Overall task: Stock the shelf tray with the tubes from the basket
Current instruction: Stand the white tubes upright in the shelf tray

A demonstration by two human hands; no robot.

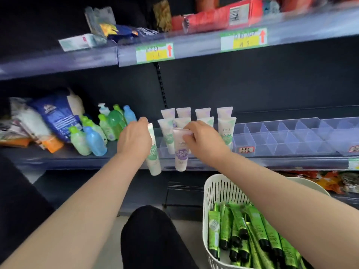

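The dark shelf [77, 158] fills most of the view, with an upper shelf [58, 61] above it carrying blurred packets and two price labels [154, 53]. On the right half of the shelf sits the clear divided tray [281, 136], most of its compartments bare. Below it, at the person's right, a white slotted basket [215, 183] stands on the floor, holding a heap of green tubes [252, 226] with black caps. At the shelf's left end lie a blue bag [56, 115] and a cluster of green and blue bottles [93, 136]. In the tray's left end, white tubes [226, 129] stand cap down in two rows (the crimped ends point up).

The left hand [134, 138] holds a white tube with a green label [153, 158], its fingers curled round the upper part; the tube hangs cap down in front of the shelf edge, just left of the tray. The right hand [204, 140] pinches the crimped top of a white tube with a purple label [180, 152], fingers closed on it, and this tube hangs cap down at the tray's front left compartments, just before the standing rows.
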